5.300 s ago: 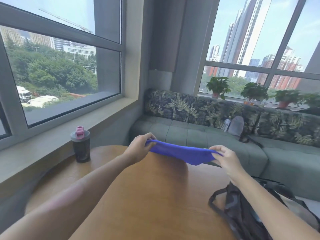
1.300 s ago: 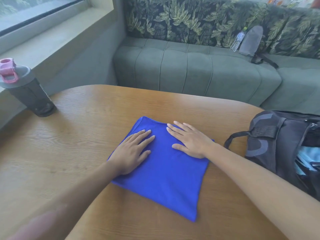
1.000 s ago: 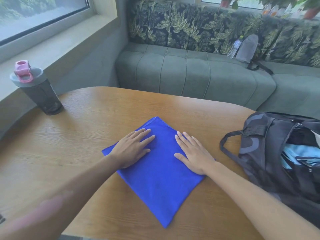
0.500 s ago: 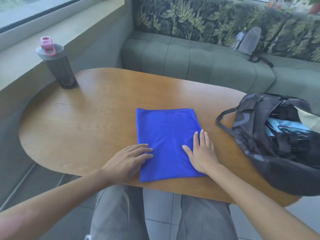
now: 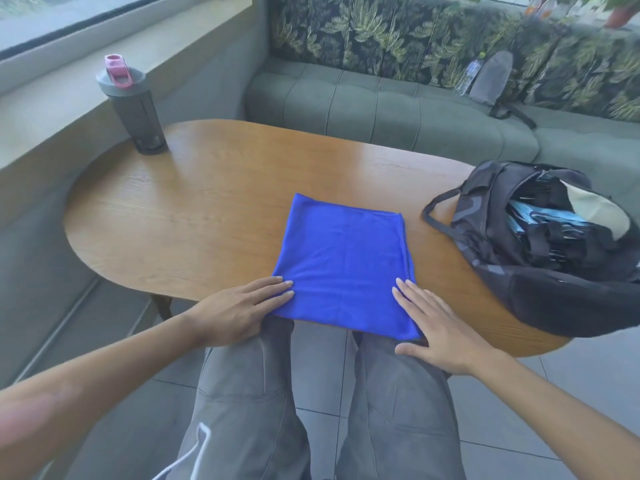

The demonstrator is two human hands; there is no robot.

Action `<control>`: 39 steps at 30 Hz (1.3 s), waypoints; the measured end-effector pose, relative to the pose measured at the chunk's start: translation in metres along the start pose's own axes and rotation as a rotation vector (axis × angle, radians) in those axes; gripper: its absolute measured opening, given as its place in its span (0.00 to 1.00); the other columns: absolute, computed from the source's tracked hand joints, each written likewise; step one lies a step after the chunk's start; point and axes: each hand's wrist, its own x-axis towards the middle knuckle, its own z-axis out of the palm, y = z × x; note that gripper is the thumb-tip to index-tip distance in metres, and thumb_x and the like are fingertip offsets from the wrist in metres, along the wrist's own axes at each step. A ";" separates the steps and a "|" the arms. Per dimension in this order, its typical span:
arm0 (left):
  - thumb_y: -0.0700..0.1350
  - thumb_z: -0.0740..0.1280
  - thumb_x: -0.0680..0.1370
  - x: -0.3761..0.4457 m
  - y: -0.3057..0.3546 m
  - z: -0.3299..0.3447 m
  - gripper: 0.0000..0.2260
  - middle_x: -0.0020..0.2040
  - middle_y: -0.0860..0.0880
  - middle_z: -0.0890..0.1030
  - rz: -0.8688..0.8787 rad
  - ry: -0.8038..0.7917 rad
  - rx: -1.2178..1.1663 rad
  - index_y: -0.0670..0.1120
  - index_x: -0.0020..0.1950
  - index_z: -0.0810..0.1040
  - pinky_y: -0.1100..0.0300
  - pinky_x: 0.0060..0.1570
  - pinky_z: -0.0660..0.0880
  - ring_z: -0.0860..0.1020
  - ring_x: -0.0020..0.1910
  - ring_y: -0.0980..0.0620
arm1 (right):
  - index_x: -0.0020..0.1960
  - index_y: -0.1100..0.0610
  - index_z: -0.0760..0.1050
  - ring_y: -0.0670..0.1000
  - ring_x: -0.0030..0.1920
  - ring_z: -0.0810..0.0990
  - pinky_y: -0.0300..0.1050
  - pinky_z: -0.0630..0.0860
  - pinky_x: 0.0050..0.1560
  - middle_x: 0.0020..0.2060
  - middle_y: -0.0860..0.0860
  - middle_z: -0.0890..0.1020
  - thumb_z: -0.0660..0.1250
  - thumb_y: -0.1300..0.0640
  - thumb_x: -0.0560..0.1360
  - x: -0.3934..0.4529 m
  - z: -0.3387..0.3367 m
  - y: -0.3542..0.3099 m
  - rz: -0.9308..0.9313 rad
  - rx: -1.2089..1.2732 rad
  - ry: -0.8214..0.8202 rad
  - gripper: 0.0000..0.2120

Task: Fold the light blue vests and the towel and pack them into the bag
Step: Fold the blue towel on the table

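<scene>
The folded blue towel (image 5: 341, 268) lies at the desk's (image 5: 194, 216) near edge, its front hem overhanging. Both hands, left (image 5: 235, 311) and right (image 5: 438, 332), rest flat with fingers released on its near corners. Bare wood separates it from the open bag (image 5: 540, 244) at right.

Head view: single wide-angle camera at the seated person's head, facing forward and steeply down, close over the table's (image 5: 214, 216) near edge; sofa (image 5: 398, 112) lies far.
</scene>
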 end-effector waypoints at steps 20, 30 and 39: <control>0.45 0.64 0.85 0.024 0.044 -0.036 0.12 0.31 0.56 0.74 -0.680 0.420 -0.822 0.45 0.42 0.75 0.56 0.37 0.65 0.68 0.33 0.57 | 0.54 0.48 0.81 0.41 0.52 0.83 0.28 0.72 0.51 0.49 0.38 0.85 0.67 0.73 0.76 -0.013 0.001 -0.041 0.326 0.699 0.606 0.20; 0.49 0.60 0.85 0.090 0.011 -0.051 0.16 0.28 0.53 0.67 -0.862 0.606 -0.770 0.43 0.40 0.70 0.56 0.30 0.60 0.63 0.28 0.53 | 0.40 0.54 0.72 0.50 0.35 0.70 0.49 0.67 0.37 0.34 0.61 0.75 0.63 0.42 0.79 0.048 -0.031 -0.029 0.504 1.016 0.777 0.17; 0.54 0.56 0.85 0.145 -0.041 -0.030 0.13 0.34 0.47 0.76 -0.990 0.335 -0.533 0.51 0.43 0.67 0.52 0.32 0.65 0.76 0.36 0.42 | 0.33 0.55 0.59 0.51 0.30 0.63 0.48 0.59 0.31 0.27 0.50 0.65 0.61 0.49 0.83 0.103 -0.039 -0.001 0.800 0.766 0.655 0.23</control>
